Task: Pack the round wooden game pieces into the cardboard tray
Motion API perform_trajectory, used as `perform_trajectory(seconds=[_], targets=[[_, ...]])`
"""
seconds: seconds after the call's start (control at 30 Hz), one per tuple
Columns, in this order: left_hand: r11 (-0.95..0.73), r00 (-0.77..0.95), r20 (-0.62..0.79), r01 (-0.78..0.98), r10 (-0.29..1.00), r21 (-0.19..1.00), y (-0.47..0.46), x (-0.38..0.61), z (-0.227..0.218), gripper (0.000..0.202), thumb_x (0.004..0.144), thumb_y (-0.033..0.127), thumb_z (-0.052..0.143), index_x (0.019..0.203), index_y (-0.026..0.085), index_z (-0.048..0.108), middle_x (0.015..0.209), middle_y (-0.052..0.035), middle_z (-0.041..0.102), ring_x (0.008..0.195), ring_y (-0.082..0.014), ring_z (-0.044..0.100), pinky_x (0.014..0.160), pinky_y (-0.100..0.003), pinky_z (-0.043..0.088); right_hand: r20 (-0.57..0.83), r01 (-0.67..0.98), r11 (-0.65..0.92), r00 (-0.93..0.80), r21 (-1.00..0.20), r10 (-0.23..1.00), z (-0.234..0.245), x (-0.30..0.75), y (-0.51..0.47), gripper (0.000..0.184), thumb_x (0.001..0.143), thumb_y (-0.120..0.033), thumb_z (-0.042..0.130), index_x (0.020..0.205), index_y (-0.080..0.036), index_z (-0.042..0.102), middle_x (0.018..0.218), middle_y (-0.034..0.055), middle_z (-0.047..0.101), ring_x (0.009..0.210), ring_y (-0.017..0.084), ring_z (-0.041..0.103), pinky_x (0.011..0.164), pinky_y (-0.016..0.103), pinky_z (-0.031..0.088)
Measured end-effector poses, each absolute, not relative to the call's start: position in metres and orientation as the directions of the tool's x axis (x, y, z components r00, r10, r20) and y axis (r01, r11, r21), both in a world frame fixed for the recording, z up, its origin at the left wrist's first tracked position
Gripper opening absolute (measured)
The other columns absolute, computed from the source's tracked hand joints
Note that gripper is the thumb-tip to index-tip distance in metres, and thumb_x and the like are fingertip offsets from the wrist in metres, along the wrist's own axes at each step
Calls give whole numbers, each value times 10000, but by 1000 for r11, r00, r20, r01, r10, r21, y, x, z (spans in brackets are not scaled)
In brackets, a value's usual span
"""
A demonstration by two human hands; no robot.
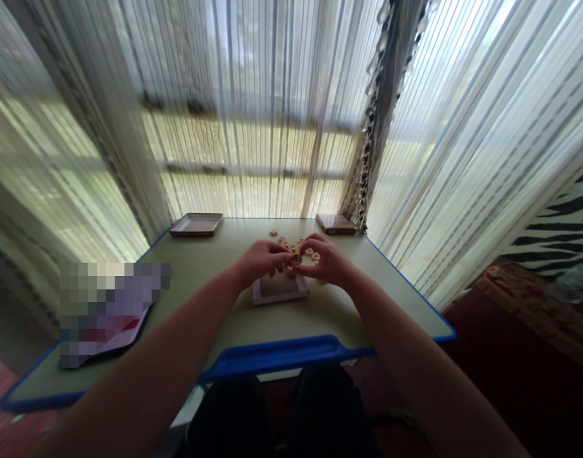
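A small round wooden piece [296, 259] with a dark mark on its face is pinched between the thumb and fingers of my left hand [261, 262]. Close by on the other side, my right hand [326, 259] curves in a C shape, thumb and fingers apart, its thumb tip near that piece. I cannot tell whether it touches it. Below both hands lies a shallow box tray [279, 298], its far part hidden by my left hand. Several similar round pieces [309, 252] are scattered behind and between my hands, and one loose piece [273, 232] lies farther back.
The pale table [234, 334] has a blue rim with a molded trough [282, 355] at its front. An open box lid [196, 224] sits at the back left, a flat box [336, 223] at the back right. A blurred-out item [112, 318] lies left. Curtains hang behind.
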State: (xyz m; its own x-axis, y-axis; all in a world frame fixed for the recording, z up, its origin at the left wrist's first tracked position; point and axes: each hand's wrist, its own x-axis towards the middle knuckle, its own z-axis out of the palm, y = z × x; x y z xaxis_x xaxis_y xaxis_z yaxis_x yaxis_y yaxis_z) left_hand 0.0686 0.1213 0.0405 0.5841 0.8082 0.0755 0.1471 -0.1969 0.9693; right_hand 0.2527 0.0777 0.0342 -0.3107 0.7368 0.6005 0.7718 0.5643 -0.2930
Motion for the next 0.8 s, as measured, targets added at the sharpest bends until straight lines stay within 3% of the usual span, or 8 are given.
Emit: perform_trajectory(seconds=[0.27,0.43,0.57,0.67,0.8], targets=[[-224,568,59,224,821,949,126,62,42,253,640,318,652,753,92,661,487,-3,564,411,-58,441,394,-187,326,568,768,553,-309,-324,763,33,247,78,244,668,-385,661,812,-189,643,824,48,584,831,174,509,756,302,406],[-245,600,71,213,797,946,126,62,40,356,619,300,666,917,107,651,728,-69,668,561,-112,565,448,-204,382,567,767,543,-292,-342,770,33,249,79,245,652,-385,674,771,-174,638,798,48,590,804,170,511,735,298,407],[-274,622,134,135,772,952,122,65,39,399,583,290,703,934,108,647,888,-99,680,731,-164,614,595,-264,468,603,759,540,-250,-364,758,36,253,78,246,661,-377,669,777,-161,649,799,56,599,800,168,520,733,292,406],[-298,625,178,92,760,950,122,66,38,393,587,302,710,924,107,654,911,-97,682,813,-182,618,731,-309,481,597,744,546,-251,-384,762,36,254,79,262,669,-385,664,804,-159,665,795,57,609,790,164,529,738,293,408],[-309,631,190,84,753,947,124,66,36,418,596,323,708,948,105,650,933,-101,680,861,-195,616,796,-329,472,583,724,541,-237,-427,777,33,254,81,289,670,-409,662,838,-174,679,816,55,618,790,162,538,734,294,419]])
